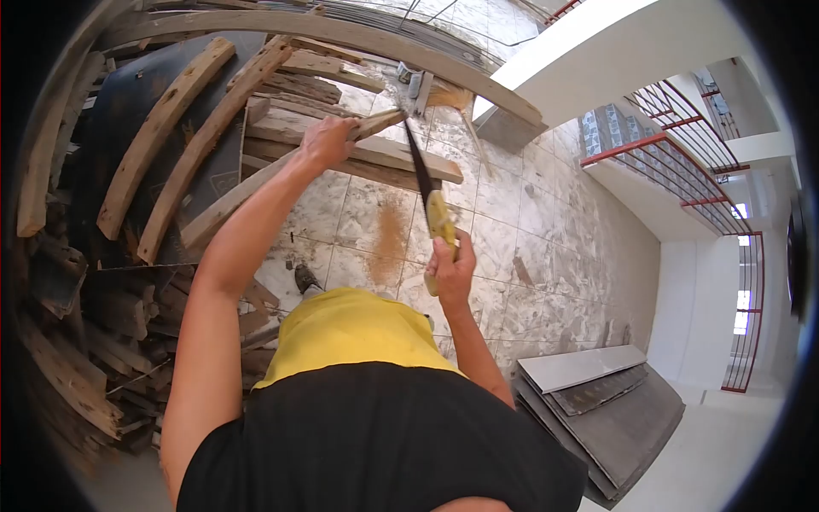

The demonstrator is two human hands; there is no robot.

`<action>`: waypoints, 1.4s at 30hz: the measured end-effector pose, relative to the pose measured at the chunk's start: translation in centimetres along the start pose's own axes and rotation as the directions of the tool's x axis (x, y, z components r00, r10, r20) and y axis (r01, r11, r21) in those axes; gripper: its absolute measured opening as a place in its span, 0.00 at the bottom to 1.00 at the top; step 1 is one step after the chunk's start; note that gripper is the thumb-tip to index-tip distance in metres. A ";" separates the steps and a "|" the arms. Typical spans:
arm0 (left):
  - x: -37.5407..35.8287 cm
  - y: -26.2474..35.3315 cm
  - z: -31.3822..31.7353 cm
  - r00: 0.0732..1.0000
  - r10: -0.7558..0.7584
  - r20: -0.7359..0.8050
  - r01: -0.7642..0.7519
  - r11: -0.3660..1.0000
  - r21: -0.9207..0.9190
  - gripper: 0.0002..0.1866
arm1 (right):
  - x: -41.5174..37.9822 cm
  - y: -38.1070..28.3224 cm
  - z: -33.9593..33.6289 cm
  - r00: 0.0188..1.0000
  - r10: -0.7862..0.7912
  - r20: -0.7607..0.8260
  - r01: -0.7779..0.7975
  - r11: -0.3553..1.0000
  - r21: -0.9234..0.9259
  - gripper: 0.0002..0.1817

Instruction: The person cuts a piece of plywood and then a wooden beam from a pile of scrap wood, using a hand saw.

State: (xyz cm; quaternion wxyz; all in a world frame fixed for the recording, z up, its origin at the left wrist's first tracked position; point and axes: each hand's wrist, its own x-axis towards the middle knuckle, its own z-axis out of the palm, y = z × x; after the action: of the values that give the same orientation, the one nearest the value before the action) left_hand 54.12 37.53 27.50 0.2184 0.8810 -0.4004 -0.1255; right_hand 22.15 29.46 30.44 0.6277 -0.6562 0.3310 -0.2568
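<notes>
My right hand point(452, 269) is closed around the yellowish handle of a hand saw point(440, 218). Its dark blade points away from me, and the tip end meets or nearly meets the end of a wooden beam point(380, 125). My left hand point(328, 142) grips that beam from above, just short of its end. The beam runs back down to the left beneath my forearm. Other timbers point(409, 160) lie under and beside it, jutting out to the right. Whether the blade has cut into the wood cannot be made out.
Brown sawdust point(390, 235) covers part of the tiled floor. A pile of broken wood point(94, 350) fills the left side, with a dark panel point(192, 166) behind it. Stacked boards point(601, 410) lie at lower right. A white pillar point(580, 60) and a red railing point(665, 145) stand beyond.
</notes>
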 end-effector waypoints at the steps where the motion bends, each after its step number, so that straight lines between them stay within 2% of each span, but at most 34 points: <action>1: 0.2 0.1 1.4 1.000 -0.001 -0.003 0.001 1.000 -0.001 0.27 | 0.5 0.6 -0.7 1.000 -0.002 0.002 0.002 1.000 -0.001 0.09; 3: -0.5 -0.8 3.6 0.997 0.067 0.032 -0.069 0.995 0.069 0.29 | 1.0 1.7 -1.9 0.992 0.083 0.096 -0.088 0.995 0.051 0.11; 5: -0.4 -0.8 4.1 0.997 0.078 0.018 -0.079 0.994 0.076 0.30 | 2.0 3.1 -2.7 0.988 0.084 0.126 -0.089 0.996 0.030 0.14; 7: -1.5 -0.1 4.1 0.993 0.012 -0.119 0.012 0.981 0.195 0.28 | 2.5 3.9 -3.0 0.981 0.037 0.191 -0.038 0.999 0.001 0.14; 8: -1.6 -0.2 5.4 0.938 0.026 -0.345 0.062 0.969 0.240 0.26 | 3.0 4.6 -3.2 0.976 0.030 0.217 -0.022 0.999 -0.040 0.14; 9: -1.4 -0.5 5.1 0.938 0.017 -0.347 0.074 0.966 0.247 0.26 | 3.9 5.4 -3.1 0.973 0.032 0.229 -0.025 0.999 -0.033 0.14; 10: -1.2 -1.0 4.8 0.964 -0.160 -0.215 0.212 0.946 0.247 0.27 | 4.7 6.3 -2.9 0.966 -0.024 0.256 0.041 0.997 -0.062 0.14; 11: -1.3 -0.8 4.4 0.940 -0.334 -0.074 0.341 0.902 0.264 0.30 | 4.6 5.1 -2.8 0.957 -0.001 0.289 0.009 1.000 -0.024 0.13; 12: -1.4 0.0 3.8 0.918 -0.395 -0.047 0.395 0.890 0.229 0.34 | 4.5 3.7 -2.7 0.947 0.021 0.321 -0.026 1.000 0.011 0.13; 15: -0.6 0.4 2.8 0.935 -0.354 -0.037 0.353 0.910 0.220 0.34 | 5.9 5.3 -2.6 0.922 0.012 0.388 -0.018 1.000 0.010 0.13; 16: -0.2 0.4 2.5 0.936 -0.343 -0.080 0.352 0.911 0.213 0.34 | 6.3 5.7 -2.5 0.917 0.008 0.398 -0.015 1.000 0.014 0.13; 19: 0.9 0.6 1.9 0.939 -0.340 -0.051 0.343 0.919 0.192 0.34 | 6.7 6.7 -2.3 0.927 -0.017 0.375 -0.018 0.996 0.088 0.14; 22: 1.8 -0.8 3.7 0.941 -0.339 -0.018 0.331 0.902 0.276 0.34 | 7.3 7.8 -1.4 0.922 -0.077 0.380 0.071 0.997 0.031 0.15; 25: 1.0 0.5 2.5 0.941 -0.336 0.031 0.319 0.916 0.242 0.36 | 5.8 8.5 -1.6 0.925 -0.008 0.381 0.017 1.000 -0.020 0.15; 28: 1.6 0.2 2.4 0.928 -0.368 0.054 0.348 0.910 0.224 0.37 | 4.7 6.0 -3.0 0.942 -0.071 0.327 0.118 0.985 -0.124 0.15; 30: 1.6 0.1 2.8 0.931 -0.364 0.026 0.351 0.912 0.214 0.37 | 3.3 4.7 -4.9 0.942 0.063 0.330 0.000 0.982 -0.188 0.17; 31: 1.5 -0.1 2.8 0.933 -0.361 0.002 0.353 0.912 0.209 0.37 | 3.8 4.3 -4.6 0.938 0.060 0.341 0.006 0.982 -0.188 0.17; 33: 1.4 0.3 2.5 0.930 -0.367 0.014 0.357 0.914 0.192 0.37 | 4.6 3.8 -3.8 0.940 -0.107 0.324 0.194 0.949 -0.248 0.20; 35: 1.0 0.3 2.8 0.928 -0.370 0.037 0.359 0.917 0.173 0.36 | 8.0 3.0 0.4 0.923 -0.067 0.379 0.183 0.943 -0.279 0.18; 36: 1.0 0.1 2.9 0.935 -0.356 0.001 0.350 0.921 0.172 0.36 | 9.9 2.3 3.1 0.918 -0.050 0.393 0.174 0.942 -0.287 0.18; 38: 0.7 0.1 3.1 0.940 -0.341 -0.028 0.341 0.925 0.169 0.36 | 12.8 3.3 7.1 0.897 -0.145 0.417 0.262 0.935 -0.239 0.19; 39: 0.7 0.1 2.8 0.933 -0.360 0.011 0.353 0.920 0.171 0.37 | 12.5 3.5 6.9 0.897 -0.144 0.419 0.262 0.935 -0.240 0.19; 41: 1.1 0.2 2.5 0.926 -0.376 0.040 0.365 0.916 0.165 0.38 | 10.9 3.4 5.0 0.919 -0.034 0.393 0.151 0.951 -0.271 0.21; 42: 1.0 0.1 2.8 0.930 -0.367 0.035 0.356 0.919 0.170 0.38 | 8.9 4.0 3.2 0.929 -0.109 0.354 0.199 0.952 -0.230 0.21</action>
State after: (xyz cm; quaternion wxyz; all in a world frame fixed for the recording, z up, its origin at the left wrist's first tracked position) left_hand 53.61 35.94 25.08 0.1065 0.9499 -0.2466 -0.1599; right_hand 29.92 24.85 25.46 0.5603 -0.7918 0.1966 -0.1433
